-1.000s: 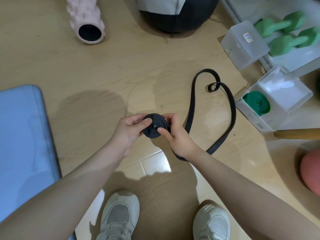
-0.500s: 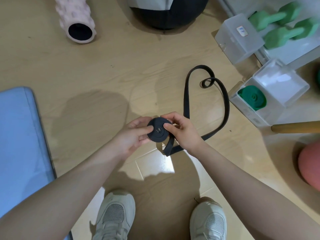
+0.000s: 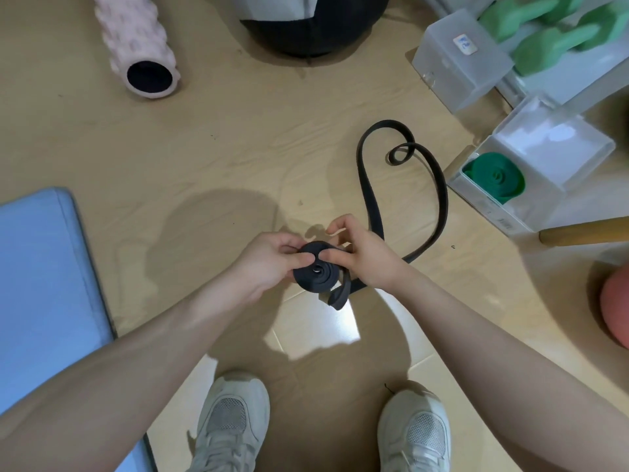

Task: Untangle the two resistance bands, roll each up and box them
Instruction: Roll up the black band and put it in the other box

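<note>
Both hands hold the black band [image 3: 369, 212] above the floor [image 3: 238, 148]. The left hand [image 3: 269, 262] curls round the rolled coil, thumb pressed on its face; the right hand [image 3: 362, 255] pinches the coil's other side, fingers bent. The unrolled tail loops across the floor toward the open clear box [image 3: 541, 165] — the rolled green band [image 3: 497, 177] sits inside it. A second clear box [image 3: 459, 56] carries a small label — its writing is too blurred to read.
</note>
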A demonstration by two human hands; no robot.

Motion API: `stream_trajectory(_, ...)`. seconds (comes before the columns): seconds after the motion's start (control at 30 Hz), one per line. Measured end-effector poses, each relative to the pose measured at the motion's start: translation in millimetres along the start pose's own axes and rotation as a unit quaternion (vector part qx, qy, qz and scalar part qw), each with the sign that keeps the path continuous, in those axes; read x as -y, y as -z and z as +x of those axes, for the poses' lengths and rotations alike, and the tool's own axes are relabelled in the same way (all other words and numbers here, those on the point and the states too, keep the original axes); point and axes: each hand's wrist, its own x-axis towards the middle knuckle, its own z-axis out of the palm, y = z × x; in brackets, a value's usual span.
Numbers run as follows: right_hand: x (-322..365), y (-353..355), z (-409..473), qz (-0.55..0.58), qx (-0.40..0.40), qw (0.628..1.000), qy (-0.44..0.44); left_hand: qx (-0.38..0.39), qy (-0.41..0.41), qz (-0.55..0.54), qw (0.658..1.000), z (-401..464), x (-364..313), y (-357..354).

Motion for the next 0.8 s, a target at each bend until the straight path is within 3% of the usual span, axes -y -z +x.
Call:
stream_trajectory(0.23,-5,25,-11,0.019,0.049,0.999,-0.009,-0.040,-0.049,-0.008,0.998,4,-9,-6)
stream_trajectory(0.43,-3,14,-13,0.029,-0.078,0.996,0.045,-0.089,-0.057,-0.081,0.991,1,-14,-9)
stream_trajectory(0.6,-1,-14,-11,0.089,-0.182,0.979,-0.020,-0.132,-0.062,-0.139,0.979,2,-8,-13)
stream_trajectory(0.8,-3,-7,-19,0.002,-0.112,0.994,0.002,-0.144,-0.054,-0.169,0.973,3,-1,-15)
